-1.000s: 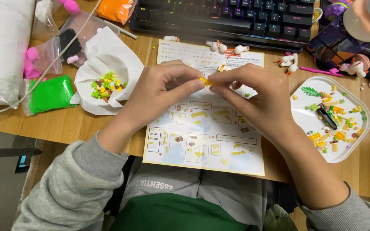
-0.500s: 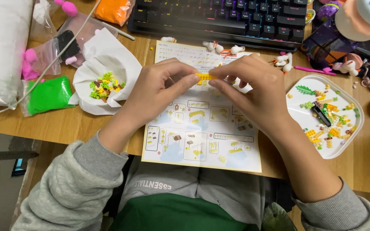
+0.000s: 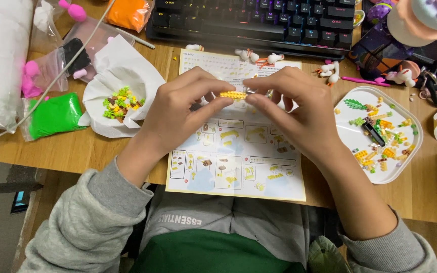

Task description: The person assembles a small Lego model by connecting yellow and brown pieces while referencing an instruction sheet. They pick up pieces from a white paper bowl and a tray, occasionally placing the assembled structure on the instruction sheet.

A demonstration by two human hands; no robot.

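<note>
- Left hand [image 3: 180, 114] and right hand [image 3: 292, 108] both pinch a small yellow brick strip [image 3: 232, 94], held above the instruction sheet [image 3: 238, 151] on the bench [image 3: 77, 149].
- Risk: fingertip grip is slight; uneven squeeze could pop pieces loose, off the bench edge.
- Parts tray [image 3: 405, 167] close to right elbow; could be knocked.

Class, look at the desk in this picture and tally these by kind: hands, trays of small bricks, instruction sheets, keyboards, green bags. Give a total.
hands: 2, left and right, both pinching a small yellow brick piece
white tray of small bricks: 1
instruction sheet: 1
keyboard: 1
green bag: 1
Total: 6
</note>
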